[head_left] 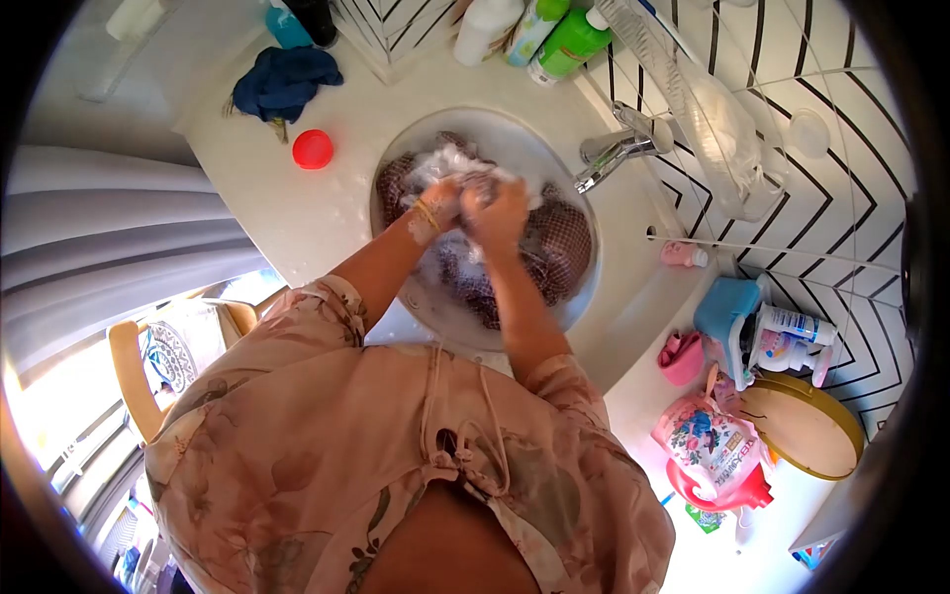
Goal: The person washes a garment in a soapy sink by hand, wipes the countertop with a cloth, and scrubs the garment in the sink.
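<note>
A round sink basin [598,282] holds soapy water and a dark checked cloth [559,247], partly under the foam. Near the upper middle of the basin, my left hand [443,205], with a yellow band at the wrist, is closed on a bunched part of the cloth. Right beside it, almost touching, my right hand [497,216] is wrapped round the same bunch. White suds cover the cloth around my fingers. The chrome faucet [618,148] reaches over the basin's right edge.
A red cap [313,149] and a dark blue cloth [287,83] lie on the counter at left. Bottles [571,46] stand behind the basin. At right are a pink bottle [683,254], a blue container [727,315] and a detergent bag [708,445].
</note>
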### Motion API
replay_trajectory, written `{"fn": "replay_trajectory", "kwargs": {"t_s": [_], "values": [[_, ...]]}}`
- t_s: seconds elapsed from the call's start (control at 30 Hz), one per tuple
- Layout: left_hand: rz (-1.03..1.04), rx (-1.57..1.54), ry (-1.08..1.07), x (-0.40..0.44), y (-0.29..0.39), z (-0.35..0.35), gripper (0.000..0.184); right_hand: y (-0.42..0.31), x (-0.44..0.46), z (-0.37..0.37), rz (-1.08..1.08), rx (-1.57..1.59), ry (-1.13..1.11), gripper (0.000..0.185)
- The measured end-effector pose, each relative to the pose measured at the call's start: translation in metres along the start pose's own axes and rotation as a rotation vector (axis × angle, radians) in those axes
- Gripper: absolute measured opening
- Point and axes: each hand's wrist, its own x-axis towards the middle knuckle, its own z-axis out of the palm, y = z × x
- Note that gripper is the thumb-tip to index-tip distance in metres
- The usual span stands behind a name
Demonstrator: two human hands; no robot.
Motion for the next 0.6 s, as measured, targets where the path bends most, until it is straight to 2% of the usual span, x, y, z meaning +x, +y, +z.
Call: {"fn": "replay_trajectory", "kwargs": {"t_s": [0.03, 0.07, 0.13, 0.17, 0.23, 0.27, 0.37, 0.4, 0.47, 0.5, 0.53, 0.6], "values": [[-0.311, -0.414, 0.135, -0.014, 0.031, 0.026, 0.032, 0.006, 0.021, -0.007, 0.261, 0.19, -0.089, 0.05], [-0.104, 0.172, 0.022, -0.026, 0.046, 0.032, 0.035, 0.014, 0.036, -0.017, 0.521, 0.376, -0.179, 0.054], [0.35, 1.328, -0.202, -0.043, 0.071, 0.036, 0.042, 0.04, 0.043, -0.017, 0.612, 0.373, -0.321, 0.061], [0.124, 0.893, -0.091, -0.048, 0.082, 0.048, 0.042, 0.051, 0.045, -0.02, 0.66, 0.363, -0.395, 0.065], [-0.292, -0.001, 0.111, -0.055, 0.106, 0.076, 0.045, 0.053, 0.043, -0.068, 0.508, 0.291, -0.73, 0.075], [-0.26, 0.034, 0.095, -0.062, 0.119, 0.088, 0.046, 0.047, 0.038, -0.084, 0.428, 0.253, -0.902, 0.081], [-0.153, 0.148, 0.023, -0.073, 0.133, 0.111, 0.05, 0.029, 0.017, -0.094, -0.251, 0.182, -0.639, 0.095], [-0.094, 0.184, -0.008, -0.072, 0.132, 0.115, 0.051, 0.006, 0.011, -0.095, -0.14, 0.624, -0.563, 0.09], [-0.002, 0.288, -0.052, -0.07, 0.127, 0.114, 0.058, -0.002, 0.013, -0.089, 0.064, 0.623, -0.587, 0.075], [-0.016, 0.123, -0.037, -0.068, 0.12, 0.113, 0.063, -0.013, 0.013, -0.089, 0.169, 0.625, -0.599, 0.068], [-0.026, -0.042, -0.023, -0.065, 0.113, 0.112, 0.069, -0.025, 0.012, -0.1, 0.16, 0.558, -0.589, 0.049], [-0.071, -0.381, -0.022, -0.065, 0.098, 0.105, 0.082, -0.042, 0.016, -0.112, 0.059, 0.334, -0.516, 0.048]]}}
